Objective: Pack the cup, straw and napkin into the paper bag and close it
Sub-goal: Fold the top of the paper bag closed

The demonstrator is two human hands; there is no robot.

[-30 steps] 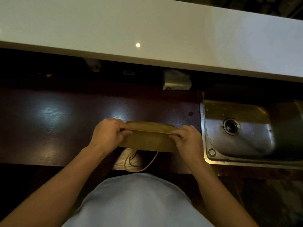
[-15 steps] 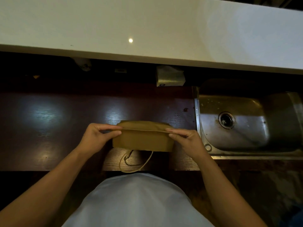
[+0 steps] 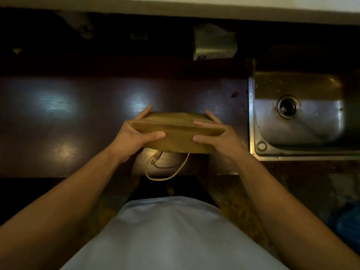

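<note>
While its top sits folded over and shut, the brown paper bag (image 3: 176, 136) stands near the front edge of a dark wooden counter (image 3: 68, 117), its cord handles (image 3: 165, 168) drooping toward the person. The left hand (image 3: 134, 136) and right hand (image 3: 218, 139) each clamp one end of the fold. Its contents are hidden. Just right, a steel sink (image 3: 300, 121) lies empty under dim light, below a pale raised ledge (image 3: 253, 14).
</note>
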